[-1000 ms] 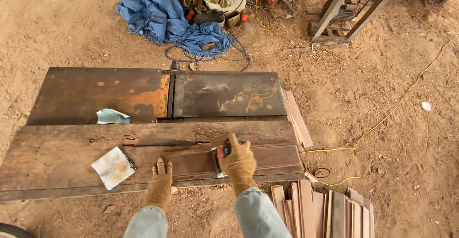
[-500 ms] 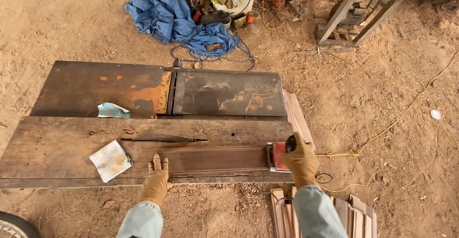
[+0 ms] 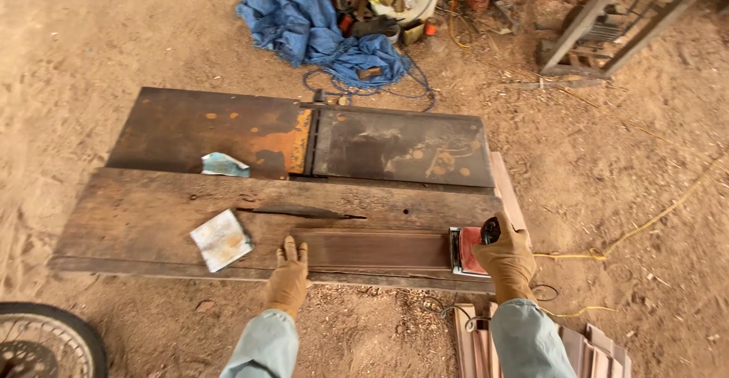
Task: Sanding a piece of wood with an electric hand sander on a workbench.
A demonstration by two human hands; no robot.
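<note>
Since the earlier frames, the right hand has carried the red sander from the middle of the dark strip to its right end, where it sits now. That gloved hand is clamped over the sander's top, fingers wrapped around the body. The left hand lies flat, fingers spread, pressing the strip's left end onto the wide plank. With the sander right at the end, it could tip off the edge and round it over, and the yellow cord trailing just beside it might snag. A sandpaper sheet lies near the left hand.
</note>
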